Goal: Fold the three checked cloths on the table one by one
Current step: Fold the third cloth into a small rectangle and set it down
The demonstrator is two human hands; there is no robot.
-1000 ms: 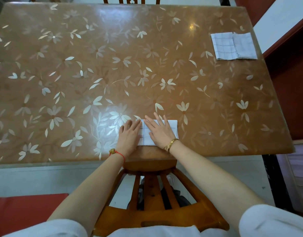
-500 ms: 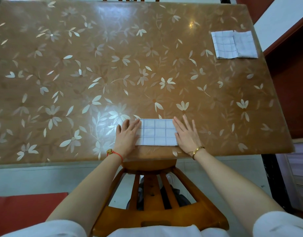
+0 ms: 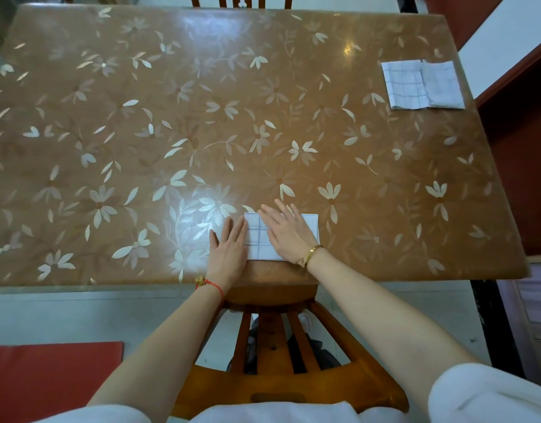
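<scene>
The right hand (image 3: 286,232) has slid from the right edge back onto the checked cloth (image 3: 258,239); fingers flat and spread, it presses the fold smooth, I think; the left hand (image 3: 229,250), flat too, steadies the cloth's left edge beside it.

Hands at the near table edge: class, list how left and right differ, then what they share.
The left hand lies on the table beside the checked cloth; the right hand lies on top of it. The left wrist wears a red string bracelet; the right a gold bangle. Both hands are flat, fingers straight.
</scene>
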